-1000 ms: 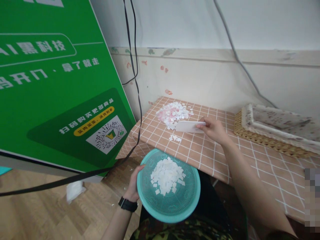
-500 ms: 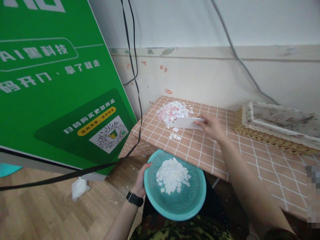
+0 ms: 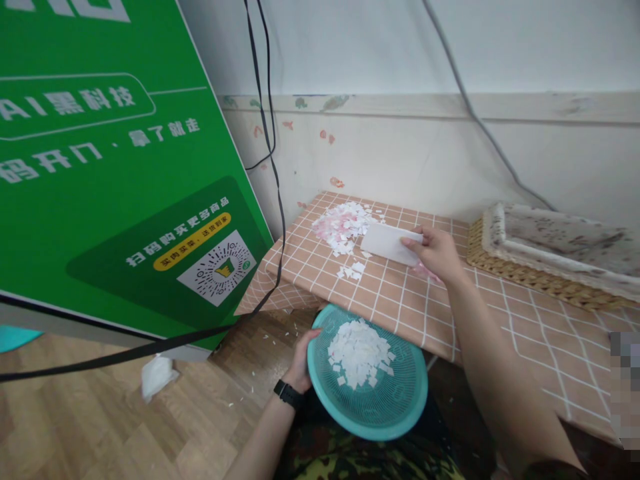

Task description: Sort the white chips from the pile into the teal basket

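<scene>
My left hand [image 3: 303,360] grips the rim of a teal plastic colander [image 3: 400,400] and holds it just below the table's front edge. Inside lies a heap of small white paper scraps [image 3: 360,353]. Over the table, my right hand [image 3: 440,252] is closed on a flat white card [image 3: 385,241], thumb on its near face. Left of the card is a larger pile of white and pink paper scraps [image 3: 345,223], with a few stray pieces [image 3: 353,270] in front. Some pink scraps [image 3: 425,271] show under my right hand.
A brown checked cloth [image 3: 500,333] covers the table. At the right stands a lined wicker basket [image 3: 545,273]. A green panel [image 3: 125,167] rises at the left, with a black strap [image 3: 279,220] hanging before it. A white bag [image 3: 159,377] lies on the floor.
My right hand and the card have moved right, away from the pile, and pink scraps now show beneath the hand. My left hand has shifted the colander slightly right.
</scene>
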Available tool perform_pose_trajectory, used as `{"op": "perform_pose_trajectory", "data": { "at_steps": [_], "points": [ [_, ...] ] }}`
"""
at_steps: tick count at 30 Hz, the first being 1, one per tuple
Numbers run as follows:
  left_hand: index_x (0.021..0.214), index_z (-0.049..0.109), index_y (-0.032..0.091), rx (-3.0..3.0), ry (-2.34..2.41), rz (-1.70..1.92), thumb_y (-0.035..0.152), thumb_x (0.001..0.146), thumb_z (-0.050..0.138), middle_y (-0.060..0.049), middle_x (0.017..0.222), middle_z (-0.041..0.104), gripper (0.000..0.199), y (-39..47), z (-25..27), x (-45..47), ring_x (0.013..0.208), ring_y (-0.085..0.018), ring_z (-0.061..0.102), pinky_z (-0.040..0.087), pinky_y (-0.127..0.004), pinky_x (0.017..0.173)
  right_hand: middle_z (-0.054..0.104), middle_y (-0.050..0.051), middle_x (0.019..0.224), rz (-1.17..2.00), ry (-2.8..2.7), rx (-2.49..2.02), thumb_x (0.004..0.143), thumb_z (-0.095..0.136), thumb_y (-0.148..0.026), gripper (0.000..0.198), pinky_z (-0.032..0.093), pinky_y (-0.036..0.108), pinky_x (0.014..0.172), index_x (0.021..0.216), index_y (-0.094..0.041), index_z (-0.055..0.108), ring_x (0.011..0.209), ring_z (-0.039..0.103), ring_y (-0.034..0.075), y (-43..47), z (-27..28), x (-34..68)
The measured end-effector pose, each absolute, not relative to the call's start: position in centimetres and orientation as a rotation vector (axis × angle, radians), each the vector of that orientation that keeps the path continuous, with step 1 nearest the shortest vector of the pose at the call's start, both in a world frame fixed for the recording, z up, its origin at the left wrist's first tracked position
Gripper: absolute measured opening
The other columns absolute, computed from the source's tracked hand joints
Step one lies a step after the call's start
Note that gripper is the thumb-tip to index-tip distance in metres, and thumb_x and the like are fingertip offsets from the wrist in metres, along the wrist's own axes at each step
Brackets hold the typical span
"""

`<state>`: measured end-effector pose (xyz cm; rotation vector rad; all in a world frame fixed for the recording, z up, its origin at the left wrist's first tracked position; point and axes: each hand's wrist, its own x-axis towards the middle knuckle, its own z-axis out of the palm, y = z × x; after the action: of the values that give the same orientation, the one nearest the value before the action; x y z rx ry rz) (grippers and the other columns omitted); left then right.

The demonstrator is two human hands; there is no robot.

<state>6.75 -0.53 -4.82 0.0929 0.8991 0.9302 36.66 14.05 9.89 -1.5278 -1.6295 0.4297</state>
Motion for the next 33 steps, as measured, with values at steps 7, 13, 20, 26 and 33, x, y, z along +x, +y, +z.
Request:
{"op": "perform_pose_trajectory", "data": {
  "at_steps": [7, 13, 20, 26, 33],
  "points": [
    [0.08, 0.066, 0.011, 0.112, 0.938, 0.933, 0.032, 0.075, 0.06, -0.007, 0.065, 0.071, 0.023, -0.5, -5.8, 7.0, 0.056, -0.018, 0.064, 0.051, -0.03, 0.062, 0.056, 0.002, 0.054, 0.504, -1.612, -1.638, 0.07, 0.062, -0.047, 0.03, 0.035, 0.025, 0.038, 0.072, -0.017, 0.056, 0.043, 0.051, 0.015, 13.8, 9.9, 36.2],
    [0.082, 0.067, 0.011, 0.083, 0.888, 1.075, 0.03, 0.075, 0.06, -0.007, 0.07, 0.072, 0.022, -2.0, -4.7, 6.5, 0.06, -0.02, 0.066, 0.052, -0.032, 0.064, 0.053, 0.0, 0.052, 0.808, -1.603, -1.453, 0.067, 0.065, -0.049, 0.035, 0.034, 0.023, 0.035, 0.071, -0.017, 0.05, 0.039, 0.048, 0.012, 13.0, 10.4, 35.2],
    [0.08, 0.066, 0.011, 0.013, 0.926, 1.108, 0.031, 0.073, 0.061, -0.008, 0.067, 0.072, 0.021, -3.0, -3.6, 4.5, 0.059, -0.021, 0.066, 0.053, -0.035, 0.065, 0.055, 0.0, 0.053, 0.71, -1.557, -1.446, 0.068, 0.065, -0.05, 0.035, 0.034, 0.023, 0.034, 0.074, -0.018, 0.052, 0.041, 0.05, 0.013, 13.4, 9.7, 34.6],
    [0.082, 0.067, 0.012, 0.012, 0.89, 1.157, 0.028, 0.074, 0.061, -0.007, 0.069, 0.073, 0.019, -2.6, -2.5, 3.0, 0.063, -0.022, 0.068, 0.054, -0.035, 0.067, 0.055, -0.001, 0.055, 0.993, -1.611, -1.326, 0.066, 0.068, -0.048, 0.036, 0.037, 0.024, 0.036, 0.072, -0.019, 0.048, 0.042, 0.05, 0.012, 13.2, 8.8, 33.9],
    [0.085, 0.068, 0.009, 0.079, 0.84, 1.161, 0.028, 0.077, 0.059, -0.009, 0.075, 0.074, 0.022, -2.7, -1.0, 2.1, 0.071, -0.023, 0.069, 0.054, -0.036, 0.074, 0.056, 0.0, 0.06, 0.988, -1.549, -1.287, 0.064, 0.068, -0.051, 0.039, 0.036, 0.022, 0.04, 0.071, -0.018, 0.05, 0.049, 0.05, 0.011, 12.8, 8.7, 33.2]
  ]
}}
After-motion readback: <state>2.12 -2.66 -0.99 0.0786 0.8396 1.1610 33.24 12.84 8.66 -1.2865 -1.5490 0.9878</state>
